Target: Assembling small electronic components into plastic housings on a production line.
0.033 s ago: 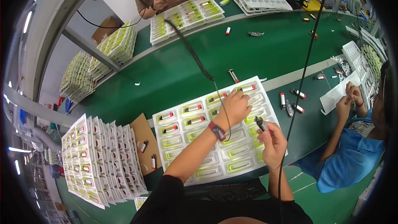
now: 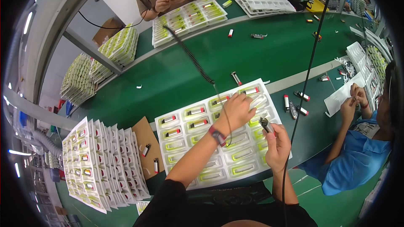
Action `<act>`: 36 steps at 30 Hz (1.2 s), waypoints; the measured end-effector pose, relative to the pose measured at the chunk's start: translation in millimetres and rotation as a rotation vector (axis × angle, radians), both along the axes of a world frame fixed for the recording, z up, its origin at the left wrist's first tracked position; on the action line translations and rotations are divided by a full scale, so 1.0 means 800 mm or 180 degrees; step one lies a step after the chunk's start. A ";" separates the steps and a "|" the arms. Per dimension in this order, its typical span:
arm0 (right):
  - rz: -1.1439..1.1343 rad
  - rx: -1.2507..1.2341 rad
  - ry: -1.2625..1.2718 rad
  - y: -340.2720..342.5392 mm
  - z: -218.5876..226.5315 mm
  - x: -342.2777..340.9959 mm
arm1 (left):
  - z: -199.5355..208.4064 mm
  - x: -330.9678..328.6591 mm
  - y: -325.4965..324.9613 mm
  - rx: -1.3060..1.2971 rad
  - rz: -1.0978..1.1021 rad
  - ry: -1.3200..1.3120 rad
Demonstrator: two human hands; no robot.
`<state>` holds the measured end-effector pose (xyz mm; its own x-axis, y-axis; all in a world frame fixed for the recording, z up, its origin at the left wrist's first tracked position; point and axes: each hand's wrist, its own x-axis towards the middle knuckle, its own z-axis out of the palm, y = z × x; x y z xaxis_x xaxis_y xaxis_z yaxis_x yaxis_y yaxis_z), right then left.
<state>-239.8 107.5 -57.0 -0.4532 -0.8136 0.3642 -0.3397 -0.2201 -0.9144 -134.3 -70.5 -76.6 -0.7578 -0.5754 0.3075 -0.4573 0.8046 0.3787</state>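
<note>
A white plastic tray with rows of yellow-green-lined pockets lies in front of me. Small white-and-red pieces with dark ends, one of them this piece, fill several pockets in its far and left part. Over the far right pockets bends my left hand, its fingers curled down; what is beneath the fingertips is hidden. A dark red strap rounds that wrist, a thin cord by it. My right hand pinches a small dark, metallic-looking piece above the tray's right side; its exact kind is unclear.
Stacked filled trays stand at left, beside a cardboard sheet. A black coiled cord hangs over the green belt. A black cable crosses at right. Co-workers sit across and right; loose pieces lie nearby.
Barely anything differs. The hanging cord's end has swung slightly left, and my left wrist has shifted a little to the left.
</note>
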 end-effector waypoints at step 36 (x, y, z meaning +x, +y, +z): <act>0.1296 -0.0557 0.2074 -0.126 0.099 0.075 | 0.077 0.203 0.044 0.2863 0.0089 0.2942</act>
<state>-179.9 6.4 22.5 0.2171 -0.7761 0.5921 -0.6571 -0.5648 -0.4993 28.2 -35.6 -15.1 -0.4571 -0.8650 0.2069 0.2512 0.0976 0.9630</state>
